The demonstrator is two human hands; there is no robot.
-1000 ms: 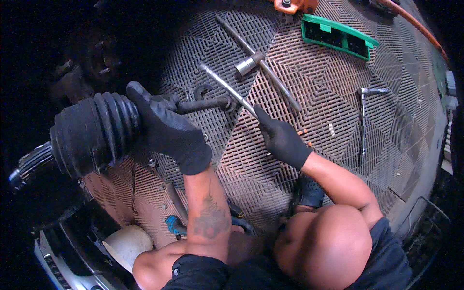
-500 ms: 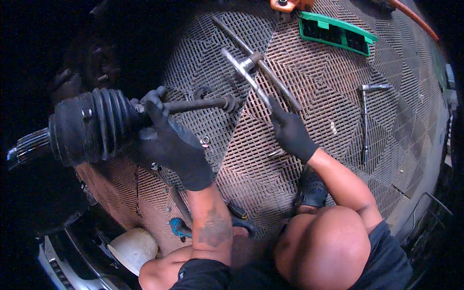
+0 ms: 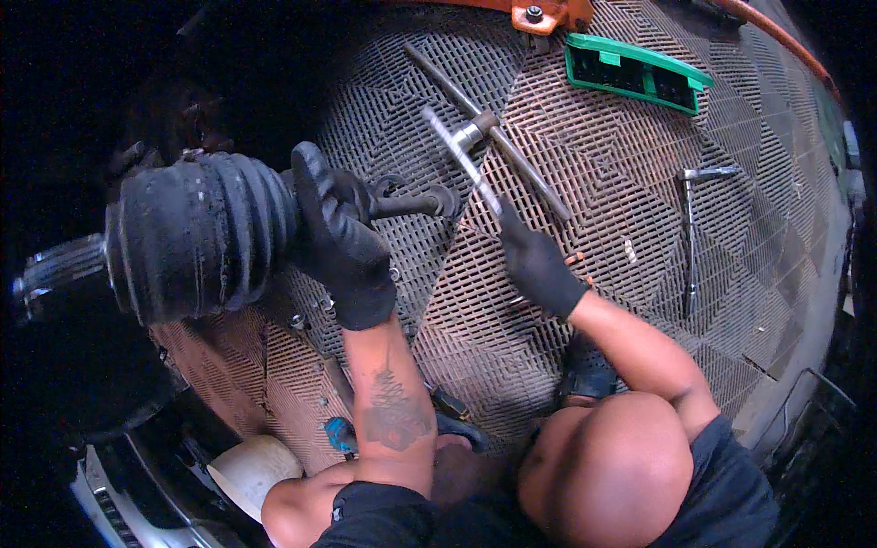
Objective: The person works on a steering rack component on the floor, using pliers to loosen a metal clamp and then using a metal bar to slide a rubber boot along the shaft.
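A drive axle with a ribbed black rubber boot and a splined metal end lies across the left side. My gloved left hand is closed round its shaft beside the boot's narrow end; the boot partly hides the fingers. Further right, the shaft runs to a flanged end over the floor mat. My gloved right hand grips a shiny metal bar, its far part blurred. That bar passes close to a socket at a long steel bar on the mat; whether they touch, I cannot tell.
A green-edged tray and an orange metal part are at the far side. A ratchet wrench rests on the ribbed floor mat at right. Bottom left stands a pale round container. Small nuts lie below the axle.
The boot has risen slightly and shifted right, looking larger. My left hand has turned more upright on the shaft. My right hand has drawn a little nearer and left with the metal bar.
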